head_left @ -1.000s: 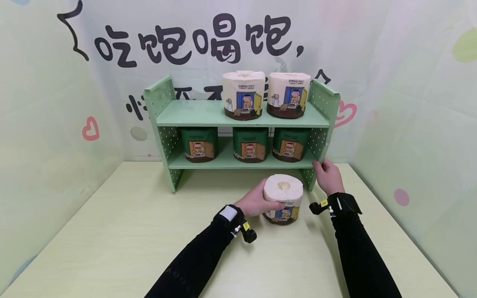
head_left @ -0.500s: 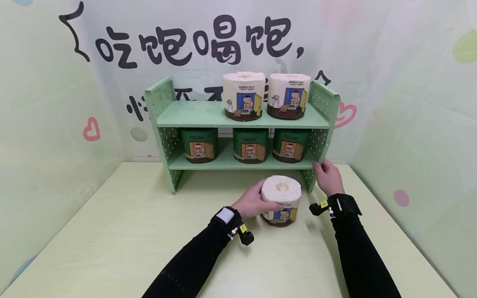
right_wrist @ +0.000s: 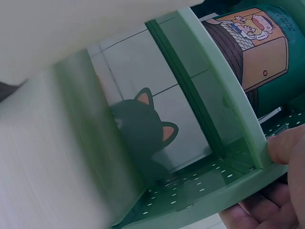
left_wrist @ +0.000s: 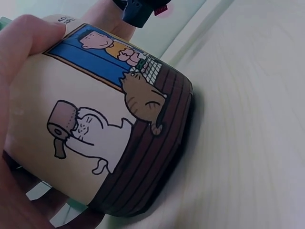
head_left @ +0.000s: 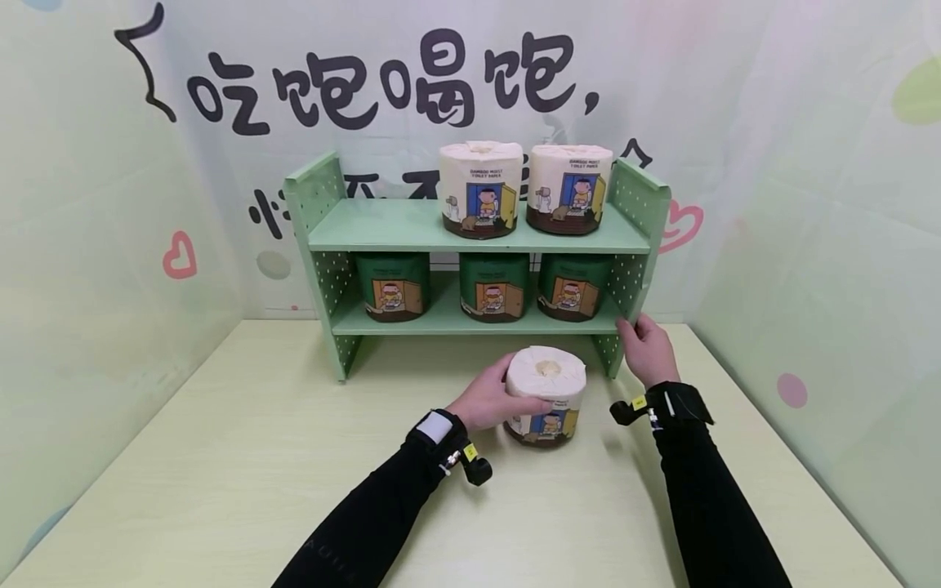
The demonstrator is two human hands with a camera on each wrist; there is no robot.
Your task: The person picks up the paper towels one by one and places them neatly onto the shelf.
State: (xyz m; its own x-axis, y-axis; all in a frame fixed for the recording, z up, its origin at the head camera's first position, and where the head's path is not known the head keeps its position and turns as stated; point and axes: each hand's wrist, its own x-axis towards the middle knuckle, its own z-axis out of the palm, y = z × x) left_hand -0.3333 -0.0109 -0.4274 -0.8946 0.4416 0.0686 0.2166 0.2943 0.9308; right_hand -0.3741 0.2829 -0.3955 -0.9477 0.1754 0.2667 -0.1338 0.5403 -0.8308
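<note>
My left hand (head_left: 491, 400) grips a white-wrapped toilet paper roll (head_left: 547, 377), its thumb across the printed front and the other fingers round the far side. The roll stands upright at the tabletop in front of the green shelf; its brown base lies close against the table in the left wrist view, but contact cannot be told. With thumb and fingers on either side, my right hand (head_left: 650, 355) holds the right side panel (right_wrist: 205, 202) of the shelf near its lower board. On the upper board (head_left: 382, 224) stand two white rolls (head_left: 481, 188); the lower board carries three green rolls (head_left: 495, 286).
Light wooden table (head_left: 257, 457) spreads in front of the shelf and to both sides. A printed backdrop (head_left: 794, 204) surrounds it at the back and sides. Small wrist cameras (head_left: 478, 471) are strapped to both forearms.
The left hand has slid the white roll a little to the left, away from the shelf's right leg. My right hand and the shelf have stayed in place.
</note>
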